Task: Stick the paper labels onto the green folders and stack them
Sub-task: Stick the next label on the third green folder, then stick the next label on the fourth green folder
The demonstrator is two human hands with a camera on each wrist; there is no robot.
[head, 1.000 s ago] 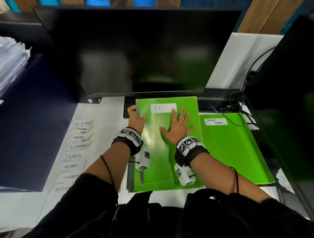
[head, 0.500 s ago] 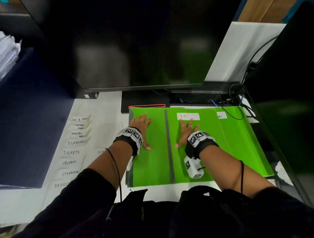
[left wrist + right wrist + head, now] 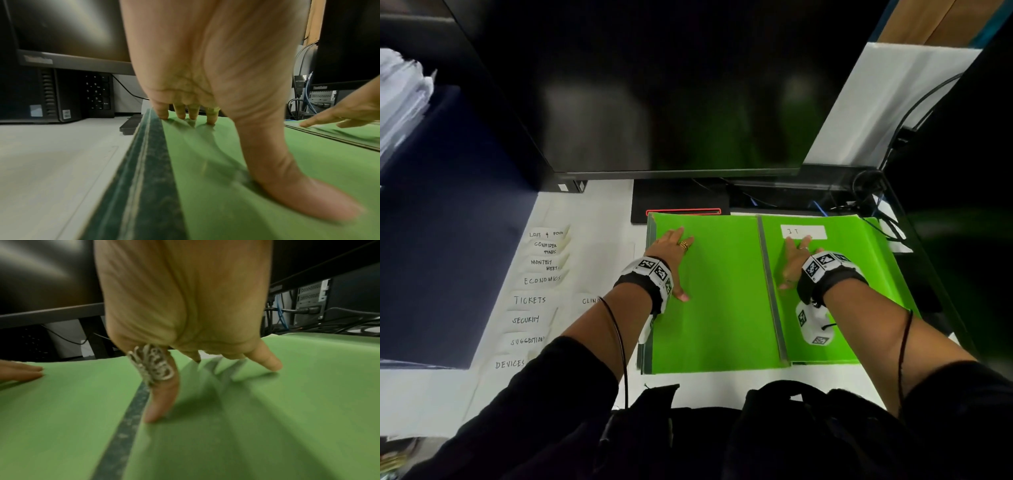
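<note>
The flat, matte green card folder (image 3: 722, 301) with a dark textured spine strip lies on the left, topping a stack whose dark edges show along its left side. Just beside it on the right, touching edge to edge, lies a second green folder (image 3: 859, 274) bearing a white rectangular paper label (image 3: 803, 232) near its far edge. The left hand (image 3: 671, 260) rests flat on the left folder, fingers (image 3: 211, 116) straight and slightly apart, tips near the far-left corner. The right hand (image 3: 796, 263) presses the labelled folder below the label, fingers (image 3: 267, 361) spread. Left of the stack, smooth white desk (image 3: 599, 233) lies open up to a column of handwritten paper labels (image 3: 530, 299). A glossy black monitor (image 3: 671, 85) overhangs the far edge.
</note>
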